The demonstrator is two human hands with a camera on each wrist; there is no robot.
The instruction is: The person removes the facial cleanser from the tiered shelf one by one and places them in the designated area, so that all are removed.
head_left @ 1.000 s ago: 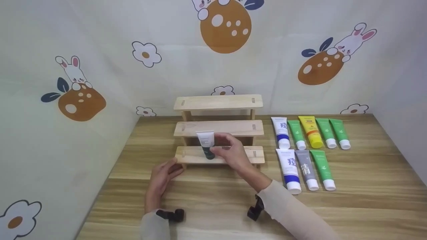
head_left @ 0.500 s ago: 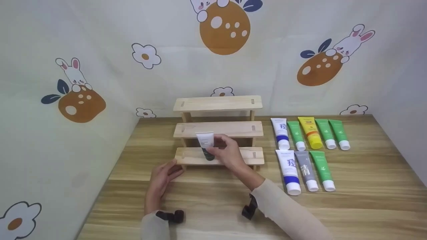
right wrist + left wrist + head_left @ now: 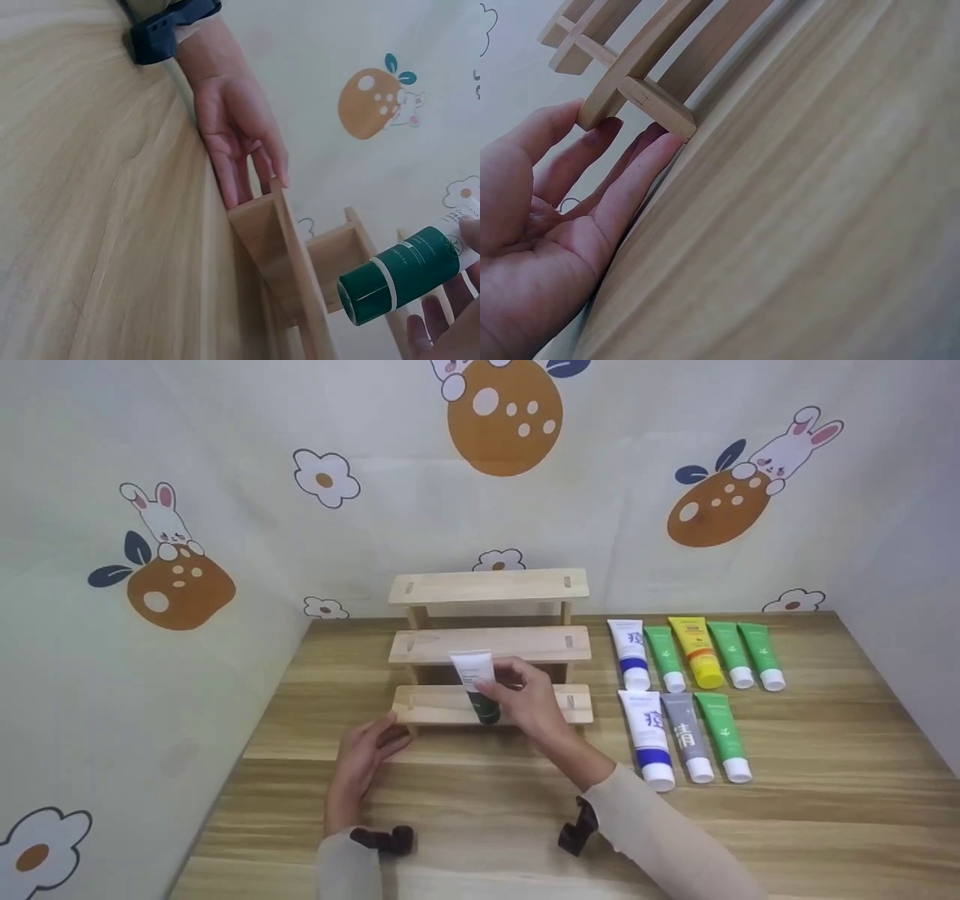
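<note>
My right hand (image 3: 531, 701) pinches a squeeze tube (image 3: 474, 679), white above and dark green below, with its cap end down and slightly tilted. In the head view the tube overlaps the lowest board of a three-tier wooden shelf (image 3: 429, 703). From the right wrist view, the green cap (image 3: 365, 293) hangs apart from the boards. My left hand (image 3: 361, 761) holds the left end of the lowest board. In the left wrist view its thumb (image 3: 559, 120) lies on the board's end, with fingers beneath and near the side support (image 3: 660, 105).
To the right of the shelf, several tubes lie in two rows on the wooden table (image 3: 480, 825): white-and-blue ones (image 3: 646, 735), green ones (image 3: 724, 727), a grey one (image 3: 688, 735) and a yellow one (image 3: 695, 651). A patterned cloth (image 3: 397, 480) stands behind.
The tube shifts a little to the right and tilts more, its cap end now further right, in my right hand. My left hand stays at the shelf's left end.
</note>
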